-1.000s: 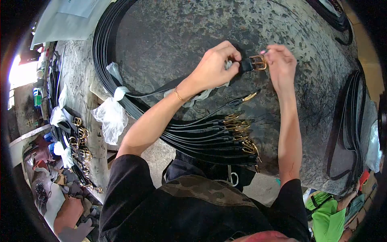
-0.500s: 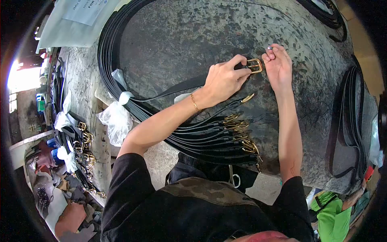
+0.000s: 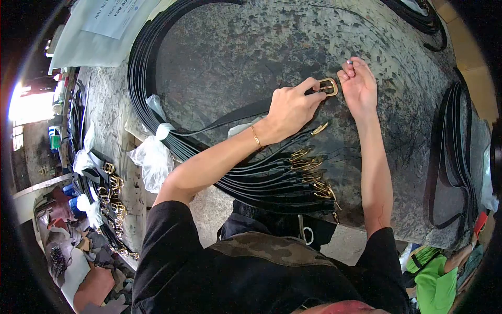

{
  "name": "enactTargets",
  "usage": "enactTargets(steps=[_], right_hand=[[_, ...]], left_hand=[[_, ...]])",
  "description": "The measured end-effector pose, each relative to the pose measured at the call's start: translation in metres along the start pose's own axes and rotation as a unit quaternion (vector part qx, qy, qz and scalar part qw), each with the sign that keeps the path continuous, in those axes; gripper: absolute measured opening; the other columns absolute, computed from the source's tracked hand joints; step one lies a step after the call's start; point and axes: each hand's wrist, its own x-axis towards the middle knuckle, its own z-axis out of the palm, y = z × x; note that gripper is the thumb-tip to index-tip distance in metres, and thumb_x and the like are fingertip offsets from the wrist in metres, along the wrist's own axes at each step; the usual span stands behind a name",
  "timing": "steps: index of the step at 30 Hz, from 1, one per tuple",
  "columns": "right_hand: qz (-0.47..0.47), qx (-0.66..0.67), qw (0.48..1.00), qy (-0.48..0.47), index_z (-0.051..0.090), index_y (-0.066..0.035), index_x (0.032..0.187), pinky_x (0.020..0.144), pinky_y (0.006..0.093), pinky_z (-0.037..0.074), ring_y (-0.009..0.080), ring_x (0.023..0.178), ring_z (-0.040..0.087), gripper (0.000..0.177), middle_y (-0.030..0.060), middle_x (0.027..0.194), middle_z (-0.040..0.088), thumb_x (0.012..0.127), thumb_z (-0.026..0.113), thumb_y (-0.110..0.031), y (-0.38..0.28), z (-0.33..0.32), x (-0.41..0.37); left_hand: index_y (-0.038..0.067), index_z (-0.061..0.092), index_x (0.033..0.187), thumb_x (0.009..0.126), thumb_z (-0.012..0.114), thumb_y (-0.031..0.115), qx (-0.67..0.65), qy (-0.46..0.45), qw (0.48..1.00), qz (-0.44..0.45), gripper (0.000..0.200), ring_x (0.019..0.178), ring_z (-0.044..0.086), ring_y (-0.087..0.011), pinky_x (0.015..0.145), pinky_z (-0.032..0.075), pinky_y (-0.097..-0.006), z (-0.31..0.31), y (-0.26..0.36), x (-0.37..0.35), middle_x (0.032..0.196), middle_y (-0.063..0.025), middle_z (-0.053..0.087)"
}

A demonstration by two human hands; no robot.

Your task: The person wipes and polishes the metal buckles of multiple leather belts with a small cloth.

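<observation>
My left hand (image 3: pixel 293 109) is closed on a black belt (image 3: pixel 238 114) just behind its gold buckle (image 3: pixel 334 88), which sticks out past the thumb and fingertips. My right hand (image 3: pixel 360 91) is turned palm up just right of the buckle, apart from it. Its fingers are curled, with a small shiny bit (image 3: pixel 350 63) at their tips that I cannot make out. Below my left hand, a bundle of black belts (image 3: pixel 246 186) fans out, its gold buckles (image 3: pixel 316 180) near the table's front edge. The held belt runs back into this bundle, beside a plastic tie (image 3: pixel 163 131).
More black belts lie at the right (image 3: pixel 454 157) and the far right corner (image 3: pixel 415 18). A printed plastic bag (image 3: pixel 78 44) is at the back left. Belts with gold buckles (image 3: pixel 112 196) hang at the left, above leather scraps (image 3: pixel 94 285). A person in green (image 3: pixel 436 285) is at lower right.
The view has shifted slightly. Both hands hold nearly the same pose, and the belt stays in my left hand with its buckle tilted a little differently.
</observation>
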Motion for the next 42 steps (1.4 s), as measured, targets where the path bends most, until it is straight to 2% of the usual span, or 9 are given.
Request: enactTargets(steps=[2,8,10,11,18,30,32,37,42], right_hand=[[0.0,0.0,1.0,-0.001,0.066,0.001,0.102,0.073,0.0308,0.041,0.0117,0.076,0.05,0.012,0.0039,0.084,0.058,0.092,0.061,-0.003,0.0,0.001,0.0],[-0.023,-0.075,0.997,0.017,0.066,0.002,0.099,0.069,0.0283,0.041,0.0106,0.072,0.051,0.01,0.0026,0.081,0.058,0.091,0.061,0.001,0.002,0.01,-0.006],[-0.034,-0.24,0.968,-0.067,0.066,0.002,0.095,0.064,0.0256,0.041,0.0078,0.069,0.051,0.009,0.0006,0.081,0.058,0.089,0.06,0.004,0.004,0.014,-0.009],[-0.044,-0.352,0.933,-0.05,0.063,0.001,0.089,0.06,0.0224,0.04,0.0045,0.069,0.05,0.007,-0.0011,0.081,0.057,0.086,0.06,0.006,0.006,0.017,-0.014],[-0.022,-0.47,0.875,-0.11,0.059,-0.002,0.077,0.057,0.02,0.033,0.001,0.065,0.041,0.011,-0.0045,0.077,0.053,0.079,0.062,0.008,0.009,0.024,-0.018],[-0.031,-0.536,0.836,-0.11,0.056,0.0,0.075,0.054,0.0197,0.029,-0.0001,0.061,0.036,0.012,-0.0043,0.074,0.048,0.076,0.062,0.01,0.012,0.031,-0.021],[-0.039,-0.532,0.837,-0.119,0.055,0.0,0.075,0.053,0.0194,0.029,-0.0002,0.061,0.036,0.012,-0.0044,0.074,0.048,0.076,0.061,0.01,0.013,0.029,-0.02],[-0.051,-0.535,0.834,-0.128,0.056,0.0,0.075,0.054,0.019,0.029,-0.0003,0.061,0.036,0.012,-0.0049,0.074,0.048,0.076,0.061,0.011,0.014,0.027,-0.019],[-0.039,-0.45,0.884,-0.116,0.059,0.001,0.08,0.057,0.0194,0.034,0.0019,0.066,0.043,0.011,-0.0016,0.079,0.053,0.08,0.059,0.012,0.011,0.025,-0.016]], left_hand=[[0.009,0.07,0.098,0.082,0.071,0.008,-0.026,0.008,1.0,0.013,0.016,0.061,0.065,-0.0247,0.054,0.054,-0.0366,0.001,-0.002,0.0,0.098,-0.0032,0.061],[0.003,0.063,0.089,0.086,0.064,0.002,-0.106,0.023,0.991,-0.075,0.004,0.075,0.065,-0.0331,0.063,0.053,-0.0403,-0.007,-0.001,0.005,0.098,-0.0098,0.06],[0.001,0.062,0.093,0.088,0.061,0.0,-0.13,0.009,0.983,-0.128,0.006,0.079,0.064,-0.0355,0.067,0.052,-0.0415,-0.01,-0.004,0.007,0.099,-0.0131,0.059],[-0.001,0.059,0.097,0.089,0.06,0.0,-0.146,-0.003,0.979,-0.141,0.008,0.081,0.062,-0.0382,0.07,0.05,-0.0433,-0.01,-0.005,0.007,0.1,-0.0155,0.057],[-0.004,0.054,0.098,0.092,0.057,0.002,-0.177,0.016,0.969,-0.172,0.009,0.085,0.059,-0.038,0.075,0.048,-0.0428,-0.013,-0.009,0.011,0.097,-0.0193,0.055],[-0.005,0.052,0.098,0.094,0.053,0.003,-0.199,-0.005,0.966,-0.162,0.008,0.087,0.059,-0.0411,0.078,0.047,-0.0455,-0.015,-0.016,0.01,0.102,-0.0205,0.054],[-0.005,0.053,0.098,0.093,0.054,0.002,-0.221,0.001,0.961,-0.169,0.008,0.089,0.056,-0.0339,0.081,0.046,-0.0407,-0.016,-0.015,0.01,0.097,-0.0179,0.054],[-0.005,0.053,0.098,0.093,0.054,0.001,-0.222,0.002,0.96,-0.17,0.008,0.088,0.056,-0.0333,0.081,0.046,-0.0395,-0.017,-0.015,0.01,0.097,-0.0177,0.053],[-0.004,0.053,0.098,0.094,0.054,0.003,-0.222,0.002,0.959,-0.178,0.009,0.087,0.057,-0.0328,0.08,0.047,-0.0387,-0.019,-0.019,0.011,0.097,-0.0191,0.053]])
